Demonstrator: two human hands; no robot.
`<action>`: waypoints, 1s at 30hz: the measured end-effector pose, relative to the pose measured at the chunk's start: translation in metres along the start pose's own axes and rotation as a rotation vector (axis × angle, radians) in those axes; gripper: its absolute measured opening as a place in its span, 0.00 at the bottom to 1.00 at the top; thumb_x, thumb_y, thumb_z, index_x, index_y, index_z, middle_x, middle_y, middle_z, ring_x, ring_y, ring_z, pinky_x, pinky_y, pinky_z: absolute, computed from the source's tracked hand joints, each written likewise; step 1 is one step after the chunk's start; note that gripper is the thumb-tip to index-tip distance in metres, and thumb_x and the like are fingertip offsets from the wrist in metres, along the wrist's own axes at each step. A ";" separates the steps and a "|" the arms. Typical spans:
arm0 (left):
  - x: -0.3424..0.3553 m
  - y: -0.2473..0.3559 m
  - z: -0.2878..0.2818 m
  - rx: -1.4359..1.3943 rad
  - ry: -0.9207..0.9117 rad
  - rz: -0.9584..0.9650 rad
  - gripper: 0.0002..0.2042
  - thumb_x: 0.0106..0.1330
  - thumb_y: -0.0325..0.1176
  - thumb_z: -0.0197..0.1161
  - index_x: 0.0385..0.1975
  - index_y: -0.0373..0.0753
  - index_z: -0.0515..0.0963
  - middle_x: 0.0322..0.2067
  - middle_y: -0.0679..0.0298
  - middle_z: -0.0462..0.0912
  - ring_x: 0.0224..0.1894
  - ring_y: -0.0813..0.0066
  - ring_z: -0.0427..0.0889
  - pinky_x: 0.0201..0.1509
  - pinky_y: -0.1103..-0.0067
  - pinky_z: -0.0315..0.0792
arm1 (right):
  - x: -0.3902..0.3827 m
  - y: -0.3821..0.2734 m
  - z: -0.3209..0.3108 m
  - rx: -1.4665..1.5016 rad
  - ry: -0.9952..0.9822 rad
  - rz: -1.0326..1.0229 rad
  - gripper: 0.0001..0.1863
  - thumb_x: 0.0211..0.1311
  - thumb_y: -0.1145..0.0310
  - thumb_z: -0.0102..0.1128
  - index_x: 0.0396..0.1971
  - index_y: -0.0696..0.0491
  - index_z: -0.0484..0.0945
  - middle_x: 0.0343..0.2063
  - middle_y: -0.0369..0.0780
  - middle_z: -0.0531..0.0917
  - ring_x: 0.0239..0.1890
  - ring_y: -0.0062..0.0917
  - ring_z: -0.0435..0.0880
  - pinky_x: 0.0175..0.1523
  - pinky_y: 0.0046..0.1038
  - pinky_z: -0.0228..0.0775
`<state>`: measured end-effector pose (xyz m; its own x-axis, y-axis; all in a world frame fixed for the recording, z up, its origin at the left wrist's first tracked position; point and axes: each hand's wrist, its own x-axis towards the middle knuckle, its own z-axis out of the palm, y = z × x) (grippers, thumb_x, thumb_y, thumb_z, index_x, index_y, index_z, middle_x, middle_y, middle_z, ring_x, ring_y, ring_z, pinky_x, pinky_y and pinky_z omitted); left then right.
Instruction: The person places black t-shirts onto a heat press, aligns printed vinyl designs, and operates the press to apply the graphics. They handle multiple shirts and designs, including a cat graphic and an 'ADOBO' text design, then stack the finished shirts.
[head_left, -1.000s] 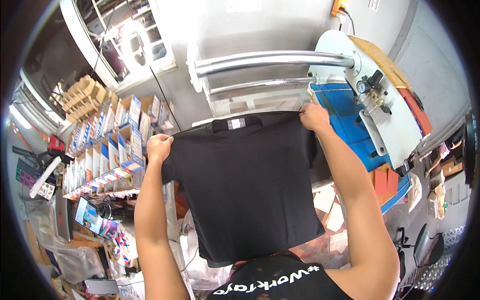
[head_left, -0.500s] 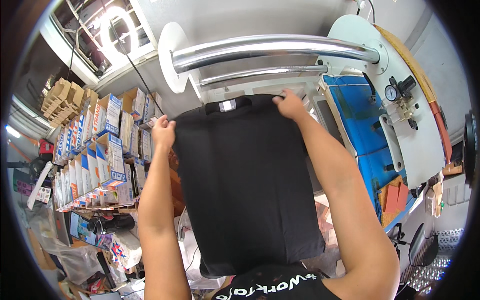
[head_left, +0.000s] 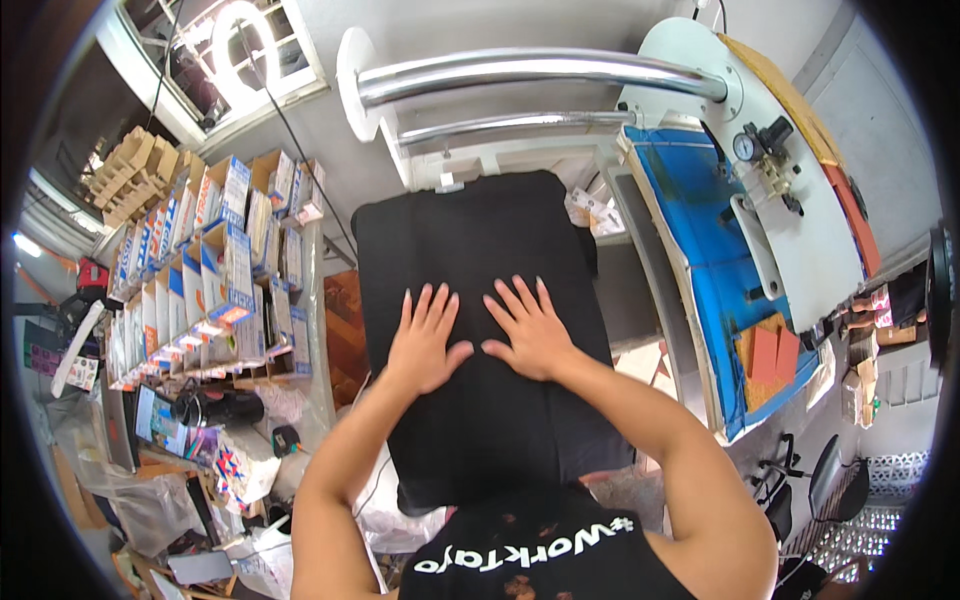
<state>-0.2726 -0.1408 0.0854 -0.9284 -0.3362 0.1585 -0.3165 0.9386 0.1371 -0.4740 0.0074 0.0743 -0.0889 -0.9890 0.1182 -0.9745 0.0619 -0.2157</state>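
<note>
A black T-shirt (head_left: 470, 240) lies spread over a flat board in front of me, its collar end at the far edge, where a small white label (head_left: 449, 183) shows. The board itself is hidden under the cloth. My left hand (head_left: 425, 340) rests palm down on the middle of the shirt, fingers spread. Beside it, my right hand (head_left: 527, 328) lies flat in the same way, fingers apart, thumbs pointing toward each other. Neither hand grips the fabric. The shirt's near end hangs close to my body.
Beyond the shirt run chrome bars (head_left: 540, 66) of a press. At right are its blue padded plate (head_left: 700, 230), a pressure gauge (head_left: 744, 147) and reddish pads (head_left: 772, 353). Boxes with packets (head_left: 215, 260) fill the left side. A black office chair (head_left: 835, 490) stands at lower right.
Both hands have let go of the shirt's shoulder corners and come nearer, now flat on its middle. The shirt has gone from being held up to lying over the board.
</note>
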 end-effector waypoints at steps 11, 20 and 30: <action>-0.261 0.064 0.055 -1.568 0.526 -1.459 0.30 0.78 0.51 0.53 0.71 0.39 0.66 0.69 0.52 0.70 0.69 0.58 0.71 0.70 0.68 0.65 | -0.264 -0.003 0.012 0.472 0.271 1.022 0.30 0.77 0.46 0.48 0.68 0.51 0.70 0.66 0.50 0.73 0.70 0.44 0.69 0.74 0.46 0.60; -0.299 -0.031 0.038 -1.732 -0.043 -1.089 0.09 0.74 0.37 0.64 0.36 0.38 0.82 0.34 0.65 0.88 0.34 0.76 0.85 0.42 0.79 0.79 | -0.285 0.067 0.023 1.450 -0.128 1.031 0.15 0.79 0.61 0.49 0.46 0.55 0.81 0.38 0.38 0.88 0.37 0.24 0.88 0.44 0.27 0.82; -0.101 0.002 -0.009 -0.318 0.513 -0.307 0.13 0.62 0.26 0.67 0.47 0.38 0.82 0.39 0.60 0.87 0.43 0.59 0.84 0.50 0.65 0.75 | -0.293 0.062 0.032 1.677 0.133 1.086 0.15 0.78 0.61 0.54 0.48 0.59 0.79 0.42 0.40 0.87 0.42 0.26 0.87 0.51 0.29 0.80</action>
<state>-0.1777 -0.1054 0.0788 -0.5709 -0.6515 0.4996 -0.4057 0.7529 0.5182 -0.5012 0.2969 -0.0046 -0.4876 -0.6132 -0.6215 0.6058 0.2750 -0.7466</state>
